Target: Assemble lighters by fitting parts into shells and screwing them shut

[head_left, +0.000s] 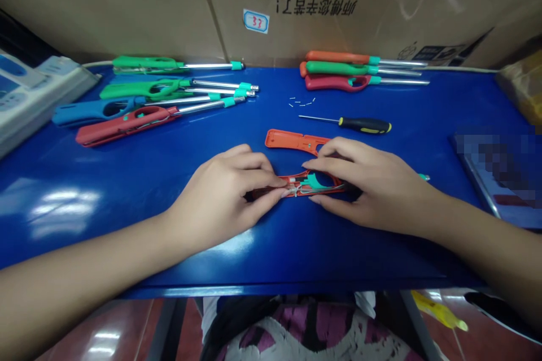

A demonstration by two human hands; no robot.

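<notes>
In the head view, an opened orange long-nosed lighter (301,187) lies on the blue table, with its green trigger and thin wires exposed. My left hand (232,186) pinches its left end between thumb and fingertips; whatever lies under the fingers is hidden. My right hand (372,186) grips the lighter's right part, thumb on the near edge and fingers on the far edge. A separate orange shell half (288,140) rests just beyond, its right end partly covered by my right hand. Past my right wrist, a green-tipped end (424,177) shows.
Beyond my hands lie a black-and-yellow screwdriver (365,125) and several small screws (302,105). Lighters sit at the back left, including a red one (127,126), and at back right, including another red one (336,83). A cardboard box (279,39) borders the back; a flat device (478,175) lies right.
</notes>
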